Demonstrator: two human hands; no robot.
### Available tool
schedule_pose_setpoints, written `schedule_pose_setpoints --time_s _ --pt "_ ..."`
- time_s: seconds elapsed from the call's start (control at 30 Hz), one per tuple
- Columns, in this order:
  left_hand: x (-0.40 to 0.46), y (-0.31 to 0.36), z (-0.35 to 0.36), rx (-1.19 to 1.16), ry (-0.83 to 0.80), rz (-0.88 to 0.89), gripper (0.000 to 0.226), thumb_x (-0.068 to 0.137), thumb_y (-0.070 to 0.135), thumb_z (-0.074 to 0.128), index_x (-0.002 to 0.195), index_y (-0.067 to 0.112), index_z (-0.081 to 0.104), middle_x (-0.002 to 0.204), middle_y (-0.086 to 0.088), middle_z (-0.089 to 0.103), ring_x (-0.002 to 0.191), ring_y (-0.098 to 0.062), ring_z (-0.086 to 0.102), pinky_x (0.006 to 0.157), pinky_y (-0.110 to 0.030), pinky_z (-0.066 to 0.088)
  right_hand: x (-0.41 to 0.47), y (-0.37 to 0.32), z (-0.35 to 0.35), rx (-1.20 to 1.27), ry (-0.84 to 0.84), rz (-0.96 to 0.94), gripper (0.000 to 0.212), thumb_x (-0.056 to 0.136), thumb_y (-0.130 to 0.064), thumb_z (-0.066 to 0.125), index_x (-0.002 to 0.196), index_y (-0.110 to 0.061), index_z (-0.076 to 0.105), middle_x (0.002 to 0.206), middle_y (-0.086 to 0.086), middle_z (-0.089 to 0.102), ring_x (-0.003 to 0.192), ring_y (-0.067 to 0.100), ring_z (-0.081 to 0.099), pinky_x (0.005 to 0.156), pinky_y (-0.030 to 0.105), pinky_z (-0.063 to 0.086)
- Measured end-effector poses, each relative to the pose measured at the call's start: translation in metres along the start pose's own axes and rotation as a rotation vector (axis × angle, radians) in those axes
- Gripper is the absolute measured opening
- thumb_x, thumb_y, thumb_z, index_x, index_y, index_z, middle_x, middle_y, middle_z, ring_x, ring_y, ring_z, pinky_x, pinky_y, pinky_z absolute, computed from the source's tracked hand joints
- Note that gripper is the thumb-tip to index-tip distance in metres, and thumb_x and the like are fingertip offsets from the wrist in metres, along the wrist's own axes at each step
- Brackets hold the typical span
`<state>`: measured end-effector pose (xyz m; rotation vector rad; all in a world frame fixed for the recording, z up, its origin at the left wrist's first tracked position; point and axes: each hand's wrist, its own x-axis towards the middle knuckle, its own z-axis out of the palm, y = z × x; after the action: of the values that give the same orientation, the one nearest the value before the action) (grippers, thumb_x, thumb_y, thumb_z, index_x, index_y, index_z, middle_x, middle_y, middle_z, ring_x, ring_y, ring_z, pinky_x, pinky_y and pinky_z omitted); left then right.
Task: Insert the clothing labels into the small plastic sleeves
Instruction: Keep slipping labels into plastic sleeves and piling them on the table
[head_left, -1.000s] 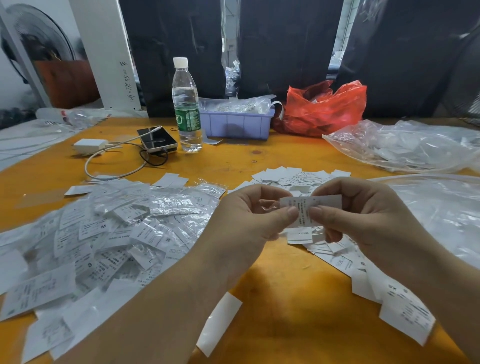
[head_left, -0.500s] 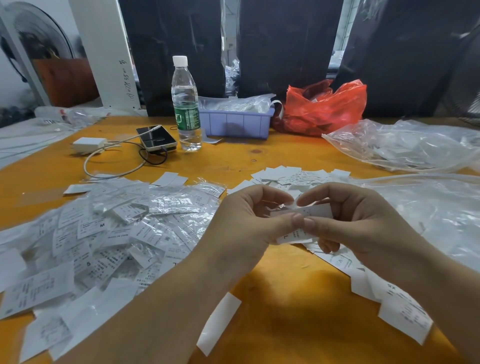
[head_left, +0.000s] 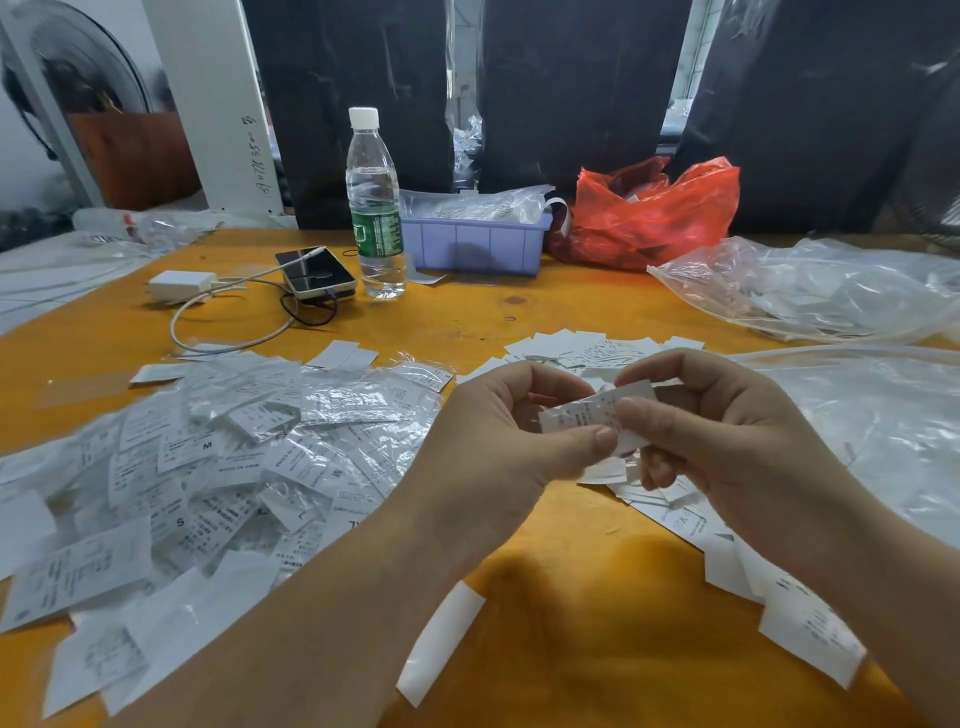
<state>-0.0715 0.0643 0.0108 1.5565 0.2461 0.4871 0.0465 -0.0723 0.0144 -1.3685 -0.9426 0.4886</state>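
from the head view, the left hand (head_left: 498, 441) and the right hand (head_left: 727, 441) are meeting above the orange table (head_left: 519, 312), both pinching one white printed label (head_left: 592, 415) between thumb and fingers, so each hand is clamped on it. the label is lying tilted, its right end higher than its left, and it looks glossy (whether a clear sleeve is already around it is too blurred to tell). a heap of sleeved labels (head_left: 218, 467) is spreading over the left part of the table, the clear plastic glinting over the print. a scatter of bare labels (head_left: 597, 351) is lying just beyond and under the hands, running on toward the right forearm. one blank white strip (head_left: 441, 644) is sitting near the front edge, partly under the left forearm. farther back a water bottle (head_left: 375, 208) is standing upright, just beside a phone (head_left: 316, 273) with a white cable (head_left: 208, 322) and a charger (head_left: 182, 285). a lilac bin (head_left: 475, 247) is sitting behind the bottle, a red bag (head_left: 649, 218) beside it, and clear plastic bags (head_left: 810, 291) are lying at the right.
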Motion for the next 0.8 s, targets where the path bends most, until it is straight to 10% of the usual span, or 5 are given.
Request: schedule_pose_setpoints --time_s 0.8 --pt "-0.002 0.006 0.003 -0.004 0.023 0.004 0.039 0.051 0.019 0.086 0.088 0.018 0.07 0.081 -0.002 0.069 0.075 -0.017 0.067 0.067 -0.027 0.06 -0.004 0.001 0.009 -0.021 0.077 -0.058 0.02 0.068 -0.031 0.073 0.074 -0.012 0.07 0.064 0.014 0.063 0.051 0.02 0.054 0.052 0.028 0.051"
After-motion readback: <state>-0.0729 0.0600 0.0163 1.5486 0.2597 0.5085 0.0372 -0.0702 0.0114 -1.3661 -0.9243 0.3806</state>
